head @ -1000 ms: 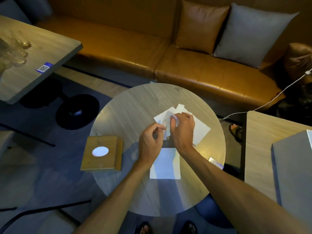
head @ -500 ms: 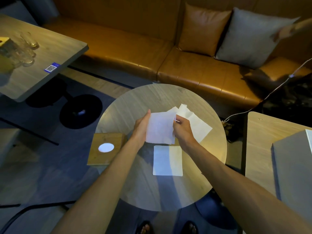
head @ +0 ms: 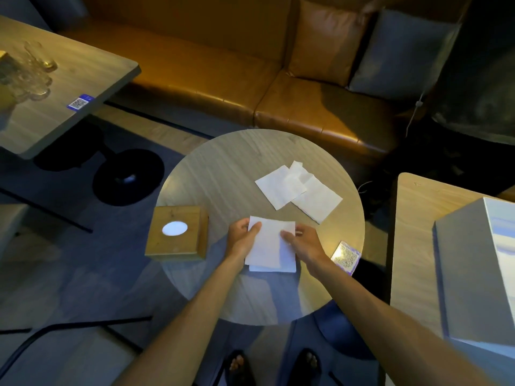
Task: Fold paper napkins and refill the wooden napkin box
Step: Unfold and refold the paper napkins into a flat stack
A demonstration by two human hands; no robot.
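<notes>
1 wdn box (head: pixel 178 232), ~5 napkins (head: pixel 271 243), 3 tbls (head: pixel 237 174), 2 cushions (head: pixel 323 40), 2 QR stickers (head: pixel 345 256)

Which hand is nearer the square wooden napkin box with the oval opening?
Left. The left hand holds one edge of the white paper napkin, just beside the box; the right hand pinches its opposite edge, farther off.

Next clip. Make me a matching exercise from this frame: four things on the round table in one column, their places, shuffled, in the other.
Things
1. wooden napkin box
2. held napkin
3. loose napkins
4. QR sticker

Places
A. far right part of the round table, untouched
B. near right rim
C. left rim
D. pinched between left hand and right hand, over another napkin

Pairs: 1-C, 2-D, 3-A, 4-B
</notes>
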